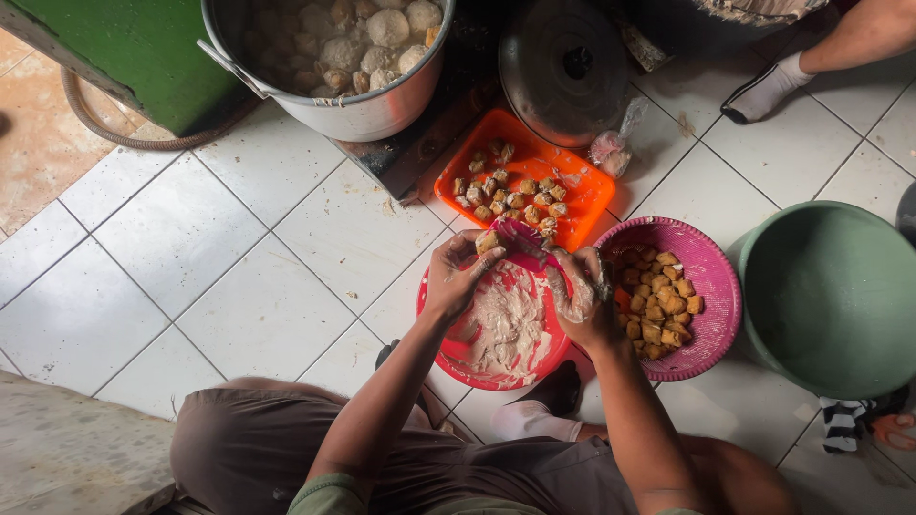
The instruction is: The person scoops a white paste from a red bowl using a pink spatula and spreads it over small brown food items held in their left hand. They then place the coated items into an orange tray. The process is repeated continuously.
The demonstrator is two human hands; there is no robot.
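My left hand [460,275] pinches a small brown tofu piece [488,242] above a red bowl [456,360] smeared with pale paste. My right hand [584,298], coated in the same paste, holds a pink plastic bag [520,235] against the tofu piece. Both hands hover over the far rim of the red bowl. An orange tray [584,195] just beyond them carries several filled tofu pieces. A pink colander [711,277] to the right holds several plain fried tofu cubes.
A large metal pot [358,113] of pale balls stands at the top, with a pot lid [563,67] beside it. A green basin [830,300] sits at the right. Another person's socked foot [763,92] is top right. White floor tiles [191,248] spread left.
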